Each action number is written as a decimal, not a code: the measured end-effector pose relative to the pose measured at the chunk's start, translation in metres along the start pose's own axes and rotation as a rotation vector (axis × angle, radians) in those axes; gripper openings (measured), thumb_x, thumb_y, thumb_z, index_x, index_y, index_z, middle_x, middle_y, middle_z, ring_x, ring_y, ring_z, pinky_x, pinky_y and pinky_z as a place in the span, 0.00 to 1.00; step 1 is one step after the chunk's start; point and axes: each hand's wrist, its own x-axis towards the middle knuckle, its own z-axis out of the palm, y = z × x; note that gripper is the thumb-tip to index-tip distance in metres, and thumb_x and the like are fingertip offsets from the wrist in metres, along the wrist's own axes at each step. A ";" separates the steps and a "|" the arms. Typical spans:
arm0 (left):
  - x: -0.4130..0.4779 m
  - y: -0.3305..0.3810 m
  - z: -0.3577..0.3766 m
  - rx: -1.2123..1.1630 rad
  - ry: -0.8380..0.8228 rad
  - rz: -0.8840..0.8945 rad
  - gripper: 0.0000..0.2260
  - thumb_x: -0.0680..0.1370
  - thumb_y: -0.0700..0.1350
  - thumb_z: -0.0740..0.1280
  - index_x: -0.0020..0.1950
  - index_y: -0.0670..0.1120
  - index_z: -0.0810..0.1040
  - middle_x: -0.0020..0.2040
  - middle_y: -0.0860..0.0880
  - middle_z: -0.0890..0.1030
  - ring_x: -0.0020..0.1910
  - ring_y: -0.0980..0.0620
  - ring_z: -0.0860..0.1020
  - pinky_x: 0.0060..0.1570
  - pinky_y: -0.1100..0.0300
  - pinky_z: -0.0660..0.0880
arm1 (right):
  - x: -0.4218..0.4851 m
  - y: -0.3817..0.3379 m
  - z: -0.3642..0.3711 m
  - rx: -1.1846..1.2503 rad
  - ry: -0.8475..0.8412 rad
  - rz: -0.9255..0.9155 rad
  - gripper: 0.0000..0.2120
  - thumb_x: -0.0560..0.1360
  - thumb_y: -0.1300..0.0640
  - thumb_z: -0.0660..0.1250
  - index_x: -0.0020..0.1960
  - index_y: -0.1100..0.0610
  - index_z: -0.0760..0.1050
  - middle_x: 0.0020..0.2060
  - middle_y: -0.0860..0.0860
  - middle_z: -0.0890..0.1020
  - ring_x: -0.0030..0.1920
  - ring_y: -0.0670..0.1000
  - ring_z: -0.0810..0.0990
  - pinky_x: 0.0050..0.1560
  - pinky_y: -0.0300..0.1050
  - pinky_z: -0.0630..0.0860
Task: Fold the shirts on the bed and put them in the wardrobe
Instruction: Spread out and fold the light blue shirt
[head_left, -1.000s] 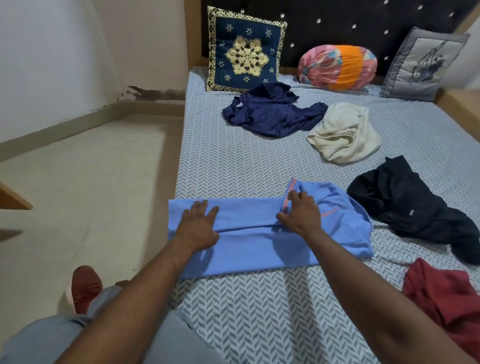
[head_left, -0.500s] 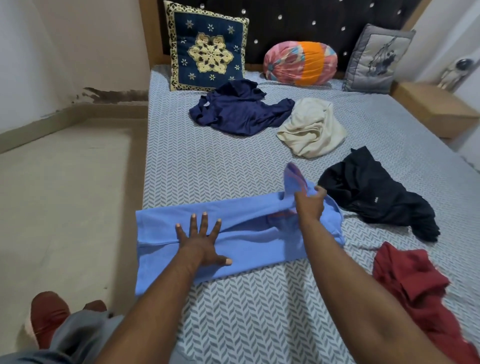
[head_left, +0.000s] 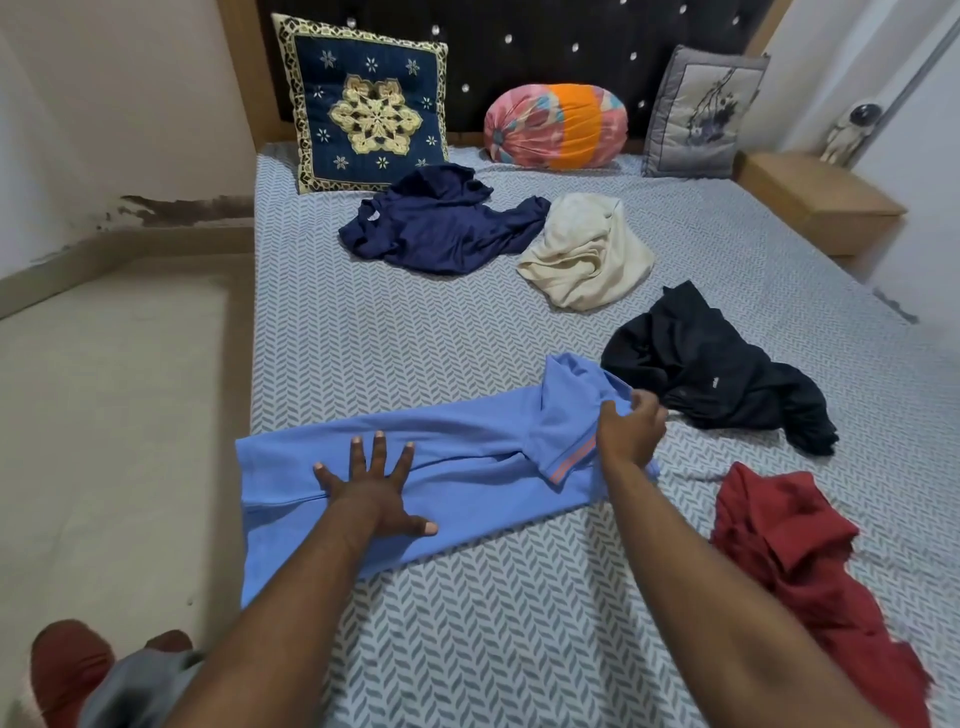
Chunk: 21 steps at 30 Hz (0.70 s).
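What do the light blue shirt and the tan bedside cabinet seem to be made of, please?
The light blue shirt looks like soft matte knit, probably cotton: it folds limply, without sheen. The tan bedside cabinet looks like matte wood or wood-look laminate: flat faces, sharp edges, even colour.

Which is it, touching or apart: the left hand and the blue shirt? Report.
Touching. The head view shows the left hand pressed flat, fingers spread, on the blue shirt.

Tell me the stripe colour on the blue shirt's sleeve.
Coral-orange sleeve stripe on light blue shirt; head view.
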 end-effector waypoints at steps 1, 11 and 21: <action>-0.001 0.002 -0.004 0.004 0.002 -0.006 0.57 0.63 0.78 0.62 0.75 0.58 0.27 0.75 0.48 0.27 0.76 0.39 0.31 0.64 0.21 0.46 | 0.013 -0.006 0.006 -0.079 -0.049 -0.122 0.17 0.71 0.58 0.71 0.58 0.62 0.75 0.56 0.63 0.77 0.58 0.65 0.74 0.57 0.53 0.69; 0.006 0.015 -0.031 0.082 0.005 -0.110 0.68 0.55 0.75 0.73 0.75 0.55 0.27 0.76 0.46 0.28 0.77 0.37 0.42 0.56 0.30 0.66 | 0.069 -0.063 0.063 -0.738 -0.987 -0.449 0.16 0.78 0.57 0.62 0.66 0.53 0.72 0.60 0.56 0.78 0.60 0.58 0.76 0.56 0.47 0.71; 0.010 0.018 -0.034 0.062 -0.033 -0.137 0.70 0.54 0.73 0.75 0.74 0.55 0.25 0.75 0.45 0.26 0.77 0.37 0.40 0.58 0.27 0.65 | 0.069 -0.019 0.046 -0.149 -0.518 0.068 0.24 0.71 0.62 0.63 0.67 0.58 0.75 0.46 0.60 0.82 0.36 0.54 0.78 0.35 0.42 0.71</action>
